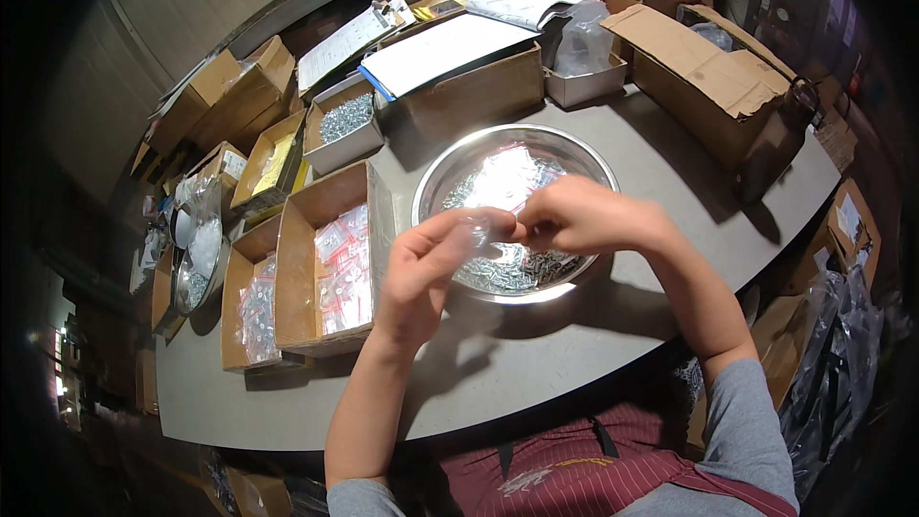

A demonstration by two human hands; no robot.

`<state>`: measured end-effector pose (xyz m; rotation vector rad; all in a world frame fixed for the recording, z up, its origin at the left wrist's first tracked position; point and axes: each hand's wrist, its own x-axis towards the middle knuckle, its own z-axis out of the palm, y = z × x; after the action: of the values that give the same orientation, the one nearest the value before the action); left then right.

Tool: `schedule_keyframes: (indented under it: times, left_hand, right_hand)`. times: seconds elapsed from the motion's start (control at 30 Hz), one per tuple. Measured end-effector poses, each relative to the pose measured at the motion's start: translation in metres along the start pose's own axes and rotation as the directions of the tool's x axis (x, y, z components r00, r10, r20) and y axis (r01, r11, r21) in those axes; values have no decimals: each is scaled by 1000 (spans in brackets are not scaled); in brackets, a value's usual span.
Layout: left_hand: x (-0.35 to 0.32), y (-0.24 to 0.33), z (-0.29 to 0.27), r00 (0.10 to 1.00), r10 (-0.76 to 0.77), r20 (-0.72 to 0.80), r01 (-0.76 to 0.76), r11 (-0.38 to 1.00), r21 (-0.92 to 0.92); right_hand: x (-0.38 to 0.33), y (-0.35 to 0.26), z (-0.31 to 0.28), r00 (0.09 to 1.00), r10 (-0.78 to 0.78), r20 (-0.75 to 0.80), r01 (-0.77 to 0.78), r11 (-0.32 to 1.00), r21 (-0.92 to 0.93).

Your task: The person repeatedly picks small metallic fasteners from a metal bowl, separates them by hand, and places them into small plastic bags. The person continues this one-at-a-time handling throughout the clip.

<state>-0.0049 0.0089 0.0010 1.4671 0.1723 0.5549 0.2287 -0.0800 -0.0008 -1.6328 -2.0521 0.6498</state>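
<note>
- Centrally, a clear plastic bag (476,230) was held above a round, polished metal bowl (582,161).
- Its glossy film was pinched by the left hand (416,273); the right hand (579,215) was bunched just beside, its grasp not discernible.
- Shiny metal pieces (507,276) were heaped below.
- Red-edged packets (347,273) were contained in cardboard.

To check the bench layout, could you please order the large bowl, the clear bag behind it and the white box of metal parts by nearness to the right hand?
From the right hand, in the head view:
1. Large bowl, directly beneath it.
2. Clear bag, beyond the bowl.
3. White box of metal parts, back left.
</note>
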Motion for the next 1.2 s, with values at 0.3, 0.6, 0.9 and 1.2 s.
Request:
schedule_keyframes:
  times: [0.3,0.6,0.9,1.2]
  left_hand:
    - [1,-21,16,966,203,-157,-98,857,506]
    - [2,-25,12,935,346,-74,-163,608,777]
    - [3,-29,10,937,261,-232,-74,797,600]
    - [6,-20,8,941,193,-280,-31,870,493]
  right_hand:
    - [-7,-26,-11,790,-340,-510,482,859,174]
    - [0,-22,6,846,-367,-387,374,926,-62]
    - [-10,-18,-14,921,-32,-389,250,812,527]
    - [-10,-20,-10,950,-6,-313,103,950,295]
